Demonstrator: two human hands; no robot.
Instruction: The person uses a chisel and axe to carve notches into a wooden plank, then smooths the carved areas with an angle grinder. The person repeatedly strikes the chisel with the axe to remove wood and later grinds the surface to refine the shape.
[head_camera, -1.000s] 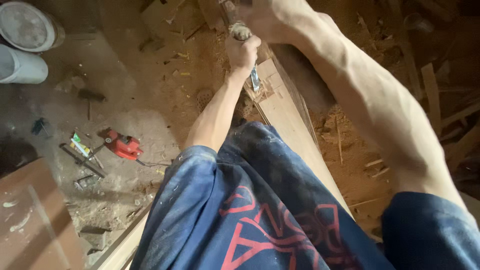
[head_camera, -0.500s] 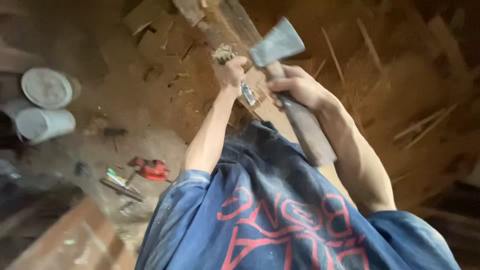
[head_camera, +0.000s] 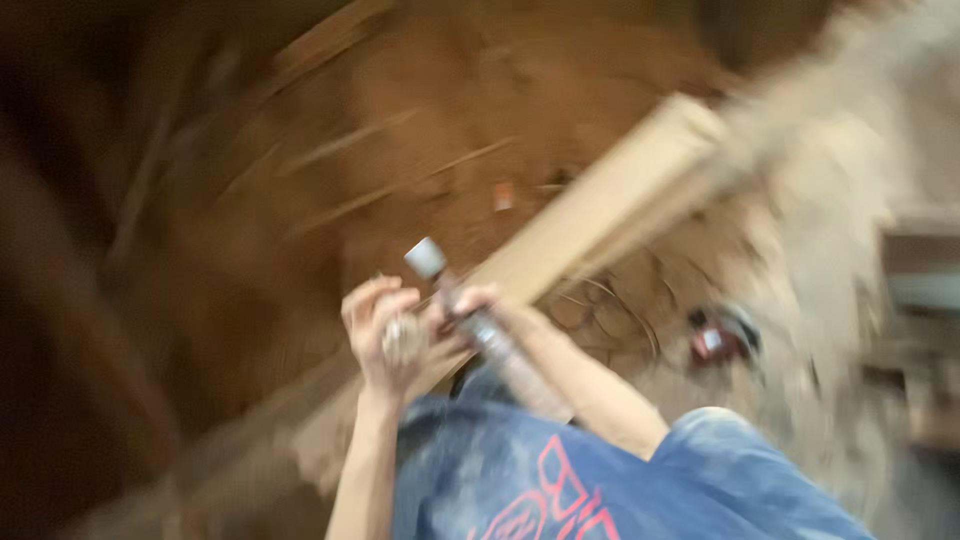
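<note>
**Hatchet held over a pale plank, everything smeared by blur**

The hatchet (head_camera: 470, 310) sits at the centre of the view, its grey metal head up near the top of the grip and its handle running down and to the right towards the person's lap. The blade edge is lost in the blur, so I cannot say which way it faces. The right hand (head_camera: 478, 308) is wrapped round the handle just below the head, fingers closed on it. The left hand (head_camera: 385, 335) is just beside it, fingers curled in as a loose fist; something pale shows inside the curl, but whether it grips anything I cannot tell.

Behind both hands a long pale plank (head_camera: 610, 205) slants from the hands up to the upper right; its lower end is hidden by the hands and forearms. The blue shorts (head_camera: 560, 480) with red markings fill the bottom edge, cut off by the frame.

Further out, the dirt floor (head_camera: 300, 180) is brown, streaked with thin wood slivers. A small red tool (head_camera: 712, 342) lies to the right, too smeared to identify. The far right is a pale, dusty haze with dim shapes.
</note>
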